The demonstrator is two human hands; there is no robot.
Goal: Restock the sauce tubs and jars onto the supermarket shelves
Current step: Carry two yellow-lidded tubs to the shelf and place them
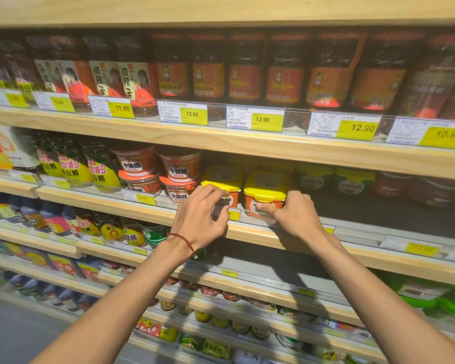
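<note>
Head view, then: where were the tubs? asked the first.

On the middle shelf [250,233], at its front edge just behind the price rail [357,228], said the second. The left tub [222,178] and the right tub [265,187] stood upright, side by side and close together. The left hand [202,216] had its fingers curled over the left tub's front. The right hand [297,216] gripped the right tub, thumb laid across its label.

How should the placing be done well?

Keep both level, I judged, and seat them with labels facing out and fronts flush with each other. Do it without nudging the stacked red tubs [179,169] just to the left.

And how did they look?

Squarish, with orange-red bodies under bright yellow clip lids. Each had a pale label on the lid and a white one on the front. Green-lidded tubs [313,177] sat further back on the right, and red-labelled jars [244,72] lined the shelf above.
</note>
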